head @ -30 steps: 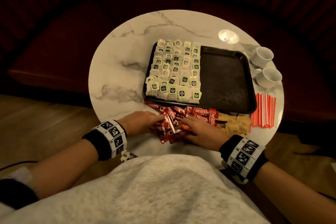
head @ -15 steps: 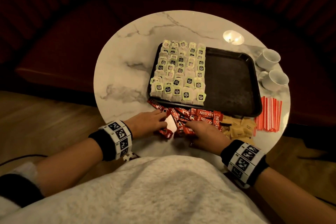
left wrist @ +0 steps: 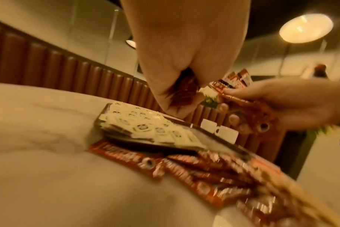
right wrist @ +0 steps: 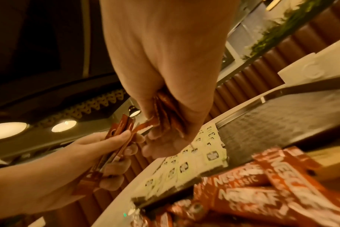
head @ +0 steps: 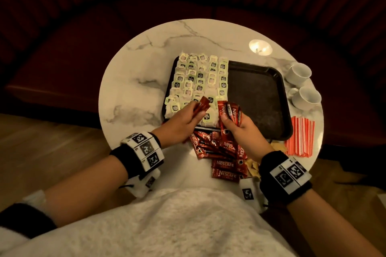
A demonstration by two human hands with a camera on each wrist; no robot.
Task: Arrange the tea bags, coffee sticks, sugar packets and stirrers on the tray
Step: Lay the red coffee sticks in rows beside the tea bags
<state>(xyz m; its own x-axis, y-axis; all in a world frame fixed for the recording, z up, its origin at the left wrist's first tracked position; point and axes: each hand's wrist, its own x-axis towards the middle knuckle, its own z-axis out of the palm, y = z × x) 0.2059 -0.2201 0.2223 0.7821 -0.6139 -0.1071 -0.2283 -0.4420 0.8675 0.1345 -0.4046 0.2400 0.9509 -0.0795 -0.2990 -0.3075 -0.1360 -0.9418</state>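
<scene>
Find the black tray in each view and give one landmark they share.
Head: the tray lies centre-right on the table.
Left wrist: the tray runs across the middle, under the hands.
Right wrist: the tray fills the right middle.
Shared landmark: the tea bags covering one end.

Round marble-topped table (head: 146,73), white with grey veins, set against a curved bench (head: 69,52) in dark red upholstery. Ribbed, padded backrest (left wrist: 54,73) behind the seat, running in vertical channels. Wooden plank floor (head: 41,131) below, warm brown. Dim, amber lighting throughout. Bright reflection of a lamp (head: 260,47) on the tabletop near the far right edge. Round ceiling lights (left wrist: 306,28) overhead against a dark ceiling, with more of them (right wrist: 64,123) seen from the right wrist. Strip of green foliage (right wrist: 278,29) along the top of the bench back. Pale wall panels (left wrist: 68,30) above the padding.
</scene>
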